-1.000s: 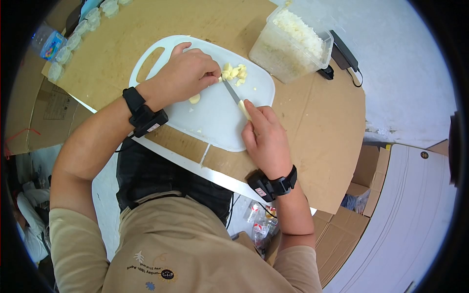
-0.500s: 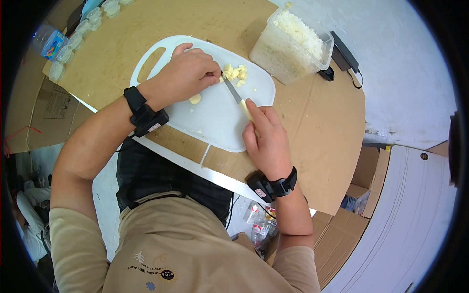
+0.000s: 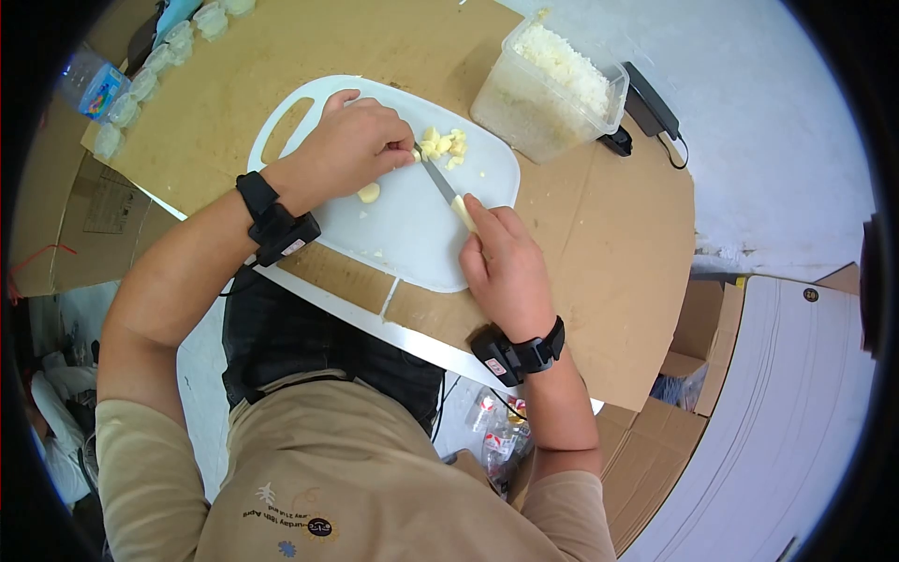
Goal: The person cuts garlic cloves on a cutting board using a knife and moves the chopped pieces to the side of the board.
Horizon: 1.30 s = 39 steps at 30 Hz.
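Observation:
On the white cutting board [image 3: 412,239] my right hand [image 3: 510,272] is wrapped round the pale handle of a kitchen knife [image 3: 438,182], blade pointing up and left. My left hand [image 3: 351,140] is closed in a pinch at the blade's tip, against a small pale yellow food piece [image 3: 417,156] mostly hidden by the fingers. Just right of the tip lies a heap of chopped pale yellow pieces [image 3: 442,143], which look like garlic. A larger rounded piece [image 3: 368,193] rests below my left hand, with small bits scattered near it.
A clear plastic tub [image 3: 524,117] of white grainy food stands behind the board at the right, beside a black power adapter [image 3: 651,101]. Small clear cups [image 3: 178,39] line the table's left edge, near a water bottle [image 3: 94,86]. Cardboard [image 3: 609,272] covers the table.
The board, tub and knife appear shifted slightly left in view. My hands keep the same grips, with the knife tip still beside the left fingers.

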### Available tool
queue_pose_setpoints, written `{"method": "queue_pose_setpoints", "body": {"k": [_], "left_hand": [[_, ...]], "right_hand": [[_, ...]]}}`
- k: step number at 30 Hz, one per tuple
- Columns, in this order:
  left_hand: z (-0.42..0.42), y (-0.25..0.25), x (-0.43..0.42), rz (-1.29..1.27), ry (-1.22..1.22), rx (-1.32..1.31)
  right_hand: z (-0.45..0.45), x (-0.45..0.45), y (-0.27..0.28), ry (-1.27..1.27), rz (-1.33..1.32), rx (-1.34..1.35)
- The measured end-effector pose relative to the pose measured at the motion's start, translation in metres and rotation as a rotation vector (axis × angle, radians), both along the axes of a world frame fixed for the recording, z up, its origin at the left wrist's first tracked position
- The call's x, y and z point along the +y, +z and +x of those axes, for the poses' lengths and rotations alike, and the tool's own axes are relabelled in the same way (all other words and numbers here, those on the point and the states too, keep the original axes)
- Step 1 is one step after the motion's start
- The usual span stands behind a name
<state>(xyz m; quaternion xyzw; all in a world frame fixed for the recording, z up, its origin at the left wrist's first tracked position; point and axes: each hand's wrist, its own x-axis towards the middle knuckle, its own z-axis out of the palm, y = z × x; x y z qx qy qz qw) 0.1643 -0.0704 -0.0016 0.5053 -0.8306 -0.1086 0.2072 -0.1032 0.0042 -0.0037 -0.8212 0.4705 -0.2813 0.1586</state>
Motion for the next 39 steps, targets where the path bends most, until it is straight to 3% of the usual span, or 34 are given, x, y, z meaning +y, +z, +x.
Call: {"method": "queue_pose_setpoints", "body": {"k": [39], "left_hand": [[-0.0041,-0.0008,0.0005,-0.014,-0.013,-0.011]], "right_hand": [[0.0027,0.0018,0.0039,-0.007,-0.047,-0.043]]}}
